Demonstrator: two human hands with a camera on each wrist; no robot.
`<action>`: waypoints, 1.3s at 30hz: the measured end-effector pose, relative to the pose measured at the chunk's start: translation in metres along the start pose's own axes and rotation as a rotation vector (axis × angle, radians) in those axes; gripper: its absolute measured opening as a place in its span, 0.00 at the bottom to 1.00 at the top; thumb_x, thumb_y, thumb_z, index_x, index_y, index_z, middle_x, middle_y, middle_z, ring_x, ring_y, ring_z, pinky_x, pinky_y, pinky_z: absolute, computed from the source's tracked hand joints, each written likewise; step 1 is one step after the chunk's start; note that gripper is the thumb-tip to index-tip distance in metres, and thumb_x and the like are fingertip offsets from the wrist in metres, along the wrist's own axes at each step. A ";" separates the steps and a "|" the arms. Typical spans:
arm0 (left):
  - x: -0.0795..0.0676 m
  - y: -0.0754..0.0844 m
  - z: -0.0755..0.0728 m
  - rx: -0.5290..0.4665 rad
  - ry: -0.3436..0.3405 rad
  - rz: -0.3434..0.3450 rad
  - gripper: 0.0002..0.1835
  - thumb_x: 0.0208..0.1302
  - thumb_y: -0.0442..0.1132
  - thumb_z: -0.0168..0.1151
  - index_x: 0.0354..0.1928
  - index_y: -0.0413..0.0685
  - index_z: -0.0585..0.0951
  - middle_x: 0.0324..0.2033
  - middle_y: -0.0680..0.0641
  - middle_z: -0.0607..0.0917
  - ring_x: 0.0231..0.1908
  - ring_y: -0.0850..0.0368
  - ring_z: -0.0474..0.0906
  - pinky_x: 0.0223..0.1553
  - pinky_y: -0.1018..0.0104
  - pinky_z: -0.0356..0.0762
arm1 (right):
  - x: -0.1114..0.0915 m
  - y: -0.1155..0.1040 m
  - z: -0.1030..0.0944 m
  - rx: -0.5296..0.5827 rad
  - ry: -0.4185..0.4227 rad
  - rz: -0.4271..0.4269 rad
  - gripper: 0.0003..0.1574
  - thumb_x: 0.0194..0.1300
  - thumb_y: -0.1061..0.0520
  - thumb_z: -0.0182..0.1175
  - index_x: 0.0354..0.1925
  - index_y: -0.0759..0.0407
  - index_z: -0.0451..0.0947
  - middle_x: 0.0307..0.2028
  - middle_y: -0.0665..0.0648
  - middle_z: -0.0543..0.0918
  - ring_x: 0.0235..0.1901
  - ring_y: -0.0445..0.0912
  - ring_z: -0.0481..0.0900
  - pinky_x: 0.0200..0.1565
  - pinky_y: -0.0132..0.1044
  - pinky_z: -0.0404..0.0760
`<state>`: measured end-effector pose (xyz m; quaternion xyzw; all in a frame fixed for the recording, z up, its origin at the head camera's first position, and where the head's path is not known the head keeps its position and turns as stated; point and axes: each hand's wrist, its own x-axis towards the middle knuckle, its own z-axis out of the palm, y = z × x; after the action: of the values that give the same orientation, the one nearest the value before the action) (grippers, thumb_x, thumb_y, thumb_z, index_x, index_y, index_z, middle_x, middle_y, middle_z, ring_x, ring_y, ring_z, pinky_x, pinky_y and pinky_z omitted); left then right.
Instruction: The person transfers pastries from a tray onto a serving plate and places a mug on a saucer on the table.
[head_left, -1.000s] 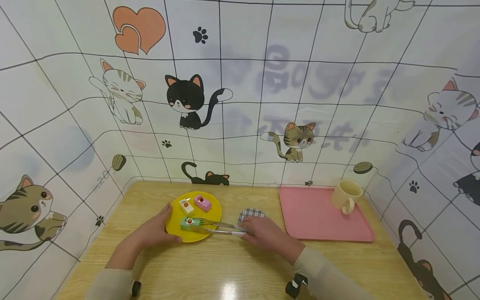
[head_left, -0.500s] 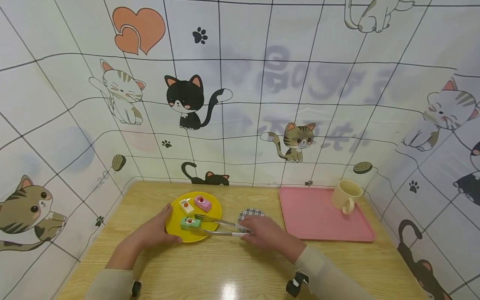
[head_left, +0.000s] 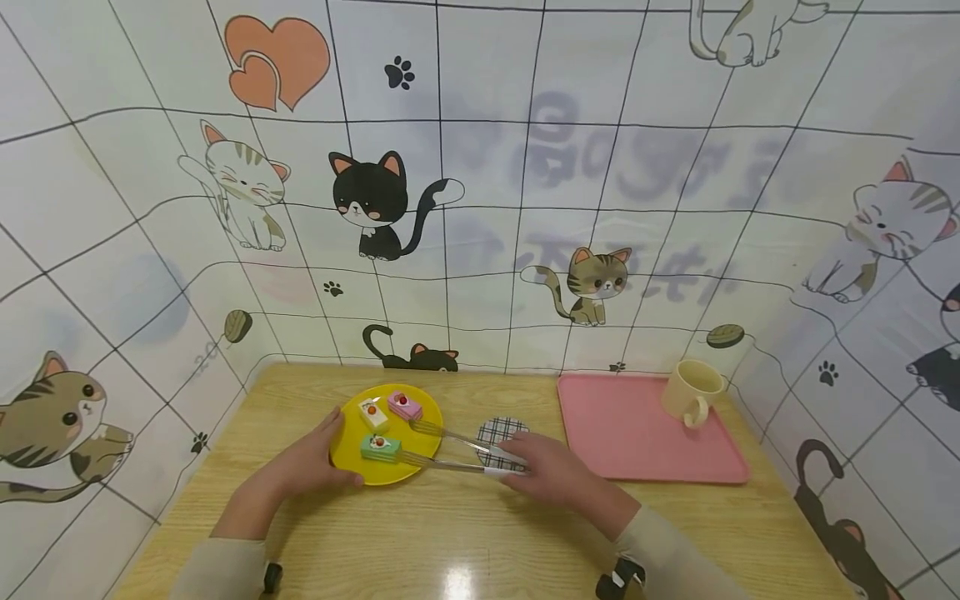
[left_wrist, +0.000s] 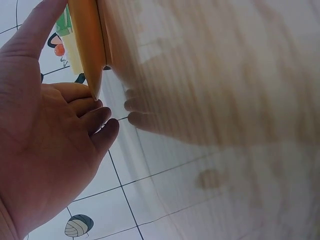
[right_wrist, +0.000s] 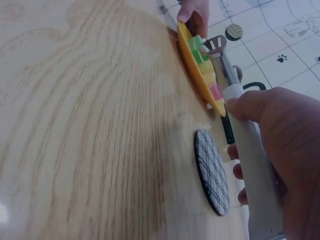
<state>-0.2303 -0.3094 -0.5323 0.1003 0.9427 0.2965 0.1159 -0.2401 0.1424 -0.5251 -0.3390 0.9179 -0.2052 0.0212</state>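
Note:
My left hand (head_left: 311,458) holds the left rim of a yellow plate (head_left: 390,476), with the thumb at the front and the fingers around the far side. On the plate sit a green toy cake slice (head_left: 375,448), a pale yellow slice (head_left: 373,414) and a pink slice (head_left: 405,406). Metal tongs (head_left: 457,466) with fork-like ends and white handles are in my right hand (head_left: 551,471). Their arms stand spread over the plate's right part, nothing between them. In the right wrist view, the thumb presses one white handle (right_wrist: 252,165) and the fingers wrap behind it.
A round plaid coaster (head_left: 498,429) lies on the wooden table, partly under the tongs in the head view. To the right, a pink tray (head_left: 630,442) bears a cream mug (head_left: 688,396) at its back corner. A cat-patterned wall sheet (head_left: 487,250) encloses the table.
The tongs have spread apart and let go of the green slice, which stays on the plate. My right hand has drawn back to the right with them. The left hand has not moved.

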 end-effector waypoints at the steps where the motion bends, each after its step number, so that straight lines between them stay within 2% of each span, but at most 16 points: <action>1: 0.000 0.000 0.000 -0.002 -0.002 -0.002 0.74 0.54 0.63 0.87 0.85 0.26 0.52 0.86 0.26 0.47 0.84 0.24 0.50 0.81 0.30 0.53 | -0.004 0.002 -0.001 0.011 0.009 0.016 0.34 0.76 0.43 0.71 0.71 0.58 0.83 0.68 0.64 0.84 0.68 0.62 0.82 0.68 0.61 0.81; 5: 0.001 0.000 0.000 -0.001 -0.004 -0.008 0.75 0.53 0.63 0.87 0.85 0.26 0.52 0.86 0.26 0.47 0.84 0.24 0.49 0.81 0.30 0.53 | -0.018 0.009 -0.006 0.032 0.060 0.064 0.36 0.75 0.42 0.72 0.73 0.57 0.82 0.71 0.67 0.82 0.71 0.65 0.80 0.69 0.67 0.78; 8: 0.001 0.000 0.000 -0.006 -0.008 -0.019 0.75 0.53 0.64 0.86 0.86 0.27 0.51 0.87 0.27 0.46 0.84 0.25 0.48 0.81 0.31 0.52 | -0.030 0.014 -0.011 0.020 0.098 0.076 0.36 0.74 0.43 0.73 0.72 0.57 0.83 0.67 0.67 0.84 0.65 0.64 0.84 0.63 0.66 0.84; 11: 0.001 0.000 0.000 -0.009 -0.008 -0.020 0.75 0.53 0.64 0.86 0.86 0.27 0.51 0.87 0.27 0.46 0.84 0.25 0.49 0.82 0.31 0.52 | -0.042 0.021 -0.016 0.024 0.135 0.086 0.33 0.72 0.44 0.76 0.68 0.56 0.86 0.59 0.60 0.89 0.52 0.53 0.88 0.51 0.54 0.89; 13: 0.001 0.000 0.001 -0.003 -0.007 -0.015 0.75 0.53 0.64 0.86 0.86 0.27 0.52 0.86 0.27 0.46 0.84 0.25 0.49 0.81 0.31 0.53 | -0.051 0.027 -0.020 0.042 0.159 0.097 0.29 0.71 0.46 0.76 0.65 0.54 0.88 0.52 0.53 0.89 0.42 0.46 0.85 0.42 0.45 0.86; 15: 0.002 -0.001 0.001 0.002 -0.008 -0.015 0.75 0.53 0.65 0.86 0.86 0.27 0.52 0.87 0.27 0.46 0.84 0.25 0.49 0.82 0.31 0.53 | -0.060 0.034 -0.022 0.041 0.194 0.104 0.24 0.71 0.47 0.77 0.61 0.52 0.89 0.47 0.48 0.88 0.39 0.42 0.82 0.39 0.41 0.83; 17: 0.003 -0.001 0.001 0.005 -0.010 -0.022 0.75 0.53 0.66 0.86 0.86 0.28 0.52 0.87 0.28 0.46 0.84 0.26 0.49 0.82 0.32 0.52 | -0.069 0.039 -0.026 0.040 0.229 0.125 0.20 0.70 0.48 0.77 0.57 0.51 0.90 0.45 0.46 0.87 0.41 0.43 0.84 0.40 0.41 0.83; 21: 0.002 0.000 0.001 0.005 -0.013 -0.029 0.75 0.53 0.66 0.86 0.86 0.28 0.52 0.87 0.28 0.46 0.84 0.26 0.48 0.82 0.32 0.52 | -0.090 0.049 -0.033 0.030 0.286 0.163 0.21 0.69 0.48 0.79 0.57 0.50 0.90 0.44 0.43 0.86 0.44 0.45 0.86 0.42 0.45 0.85; 25: 0.002 0.001 0.000 0.007 -0.010 -0.029 0.75 0.53 0.65 0.86 0.86 0.27 0.52 0.87 0.27 0.46 0.84 0.25 0.49 0.81 0.31 0.53 | -0.110 0.058 -0.037 0.043 0.306 0.200 0.24 0.68 0.50 0.80 0.59 0.51 0.90 0.40 0.41 0.83 0.37 0.38 0.78 0.38 0.40 0.81; 27: 0.002 0.002 0.000 0.012 -0.009 -0.028 0.75 0.53 0.65 0.86 0.86 0.27 0.52 0.87 0.27 0.46 0.84 0.25 0.49 0.81 0.31 0.53 | -0.120 0.064 -0.037 0.032 0.320 0.221 0.24 0.67 0.49 0.81 0.59 0.51 0.90 0.41 0.40 0.83 0.38 0.36 0.76 0.38 0.39 0.80; 33: 0.002 0.001 0.000 0.019 -0.010 -0.030 0.75 0.54 0.66 0.85 0.86 0.28 0.52 0.87 0.28 0.46 0.84 0.25 0.49 0.82 0.31 0.52 | -0.149 0.081 -0.039 0.068 0.307 0.306 0.25 0.69 0.49 0.80 0.61 0.52 0.89 0.38 0.39 0.80 0.34 0.35 0.74 0.34 0.36 0.76; 39: 0.002 0.000 0.000 0.011 -0.014 -0.040 0.75 0.53 0.66 0.85 0.86 0.29 0.51 0.87 0.29 0.46 0.84 0.26 0.48 0.82 0.31 0.52 | -0.178 0.095 -0.044 0.072 0.300 0.409 0.23 0.69 0.49 0.79 0.60 0.52 0.89 0.34 0.40 0.76 0.30 0.34 0.71 0.32 0.35 0.73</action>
<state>-0.2320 -0.3085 -0.5329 0.0841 0.9453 0.2882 0.1277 -0.1695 0.3360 -0.5400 -0.1113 0.9523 -0.2772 -0.0619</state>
